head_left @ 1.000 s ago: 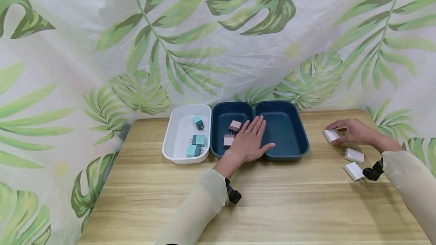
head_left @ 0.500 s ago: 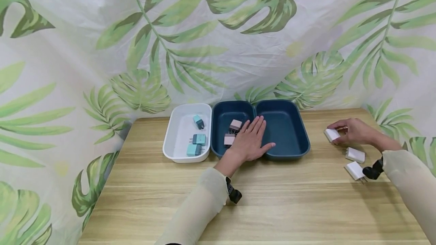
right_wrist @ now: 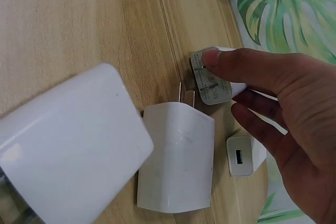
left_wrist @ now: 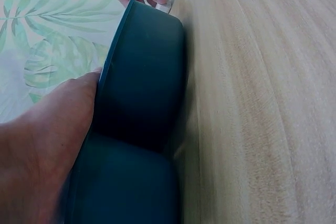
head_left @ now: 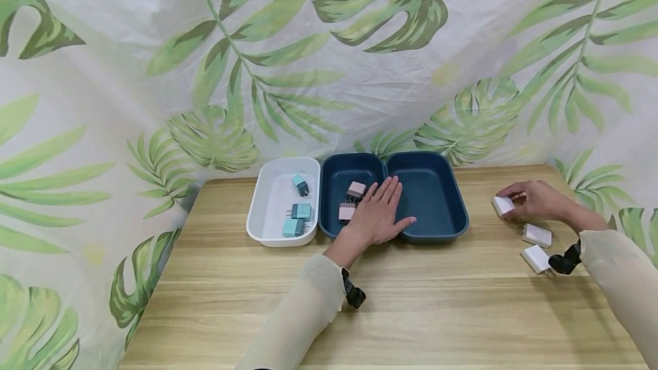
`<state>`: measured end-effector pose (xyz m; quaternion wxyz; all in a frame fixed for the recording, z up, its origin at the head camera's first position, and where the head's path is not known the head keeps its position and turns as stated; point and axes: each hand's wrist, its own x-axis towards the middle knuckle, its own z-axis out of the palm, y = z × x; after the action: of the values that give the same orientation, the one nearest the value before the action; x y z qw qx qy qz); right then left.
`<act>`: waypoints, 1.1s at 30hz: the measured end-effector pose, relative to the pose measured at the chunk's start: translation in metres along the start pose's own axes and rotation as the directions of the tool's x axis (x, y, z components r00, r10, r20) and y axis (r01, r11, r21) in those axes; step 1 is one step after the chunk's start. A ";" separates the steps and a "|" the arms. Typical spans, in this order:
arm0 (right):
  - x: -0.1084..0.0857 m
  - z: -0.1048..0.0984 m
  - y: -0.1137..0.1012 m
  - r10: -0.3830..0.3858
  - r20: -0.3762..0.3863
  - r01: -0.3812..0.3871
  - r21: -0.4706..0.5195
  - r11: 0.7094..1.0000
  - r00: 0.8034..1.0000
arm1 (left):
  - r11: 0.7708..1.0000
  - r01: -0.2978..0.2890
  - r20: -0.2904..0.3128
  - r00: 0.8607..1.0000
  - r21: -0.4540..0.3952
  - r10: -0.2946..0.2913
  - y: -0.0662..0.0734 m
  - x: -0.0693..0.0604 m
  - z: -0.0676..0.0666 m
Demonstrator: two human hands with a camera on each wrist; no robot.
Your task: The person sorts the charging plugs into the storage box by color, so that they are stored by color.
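On the right side of the head view, the right hand [head_left: 537,201] pinches a white charger [head_left: 503,206] between its thumb and its fingers; the grip is nearly closed, only as wide as this body. In the right wrist view the thumb presses on the printed end face (the far fingertips are hidden there, so I cannot tell their exact contact). Whether the charger touches the wooden table [head_left: 437,301] or is slightly above it, I cannot tell. Just below this hand, in the head view, lie a second white charger [head_left: 537,236] and, lower, a third white charger [head_left: 536,257] with its metal prongs visible. The right wrist view shows also a charger with a port [right_wrist: 241,156], close under the fingers. At the centre, the left hand [head_left: 375,213] rests with straight fingers over the place where the left blue tray [head_left: 346,173] and the right blue tray [head_left: 432,204] meet, and it grasps nothing. Two pink chargers [head_left: 356,189] lie in the left blue tray, partly beside this hand. Further left, the white tray [head_left: 269,198] contains three turquoise chargers [head_left: 293,227].
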<state>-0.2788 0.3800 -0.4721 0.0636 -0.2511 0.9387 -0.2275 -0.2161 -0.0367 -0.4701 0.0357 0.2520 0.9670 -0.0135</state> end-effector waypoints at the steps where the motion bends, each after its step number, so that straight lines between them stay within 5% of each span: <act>1: 0.000 0.000 -0.001 -0.005 -0.005 0.005 -0.001 1.000 1.000 | 1.000 0.002 -0.002 1.000 0.004 -0.002 0.000 0.000 0.000; 17: -0.001 -0.020 -0.036 -0.038 -0.024 0.039 0.044 0.998 0.999 | 1.000 0.007 -0.004 1.000 0.012 -0.007 0.000 0.000 0.000; 24: 0.004 -0.022 -0.047 -0.127 -0.126 0.125 -0.021 0.992 0.984 | 1.000 0.007 -0.008 1.000 -0.002 -0.007 0.001 0.000 0.003; 33: 0.014 -0.031 -0.071 -0.148 -0.138 0.142 -0.053 0.989 0.979 | 0.999 0.000 -0.009 1.000 -0.039 -0.001 -0.001 0.001 0.003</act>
<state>-0.2670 0.3304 -0.4118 -0.0253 -0.3032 0.9247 -0.2288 -0.2173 -0.0376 -0.4730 0.0363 0.2511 0.9673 0.0063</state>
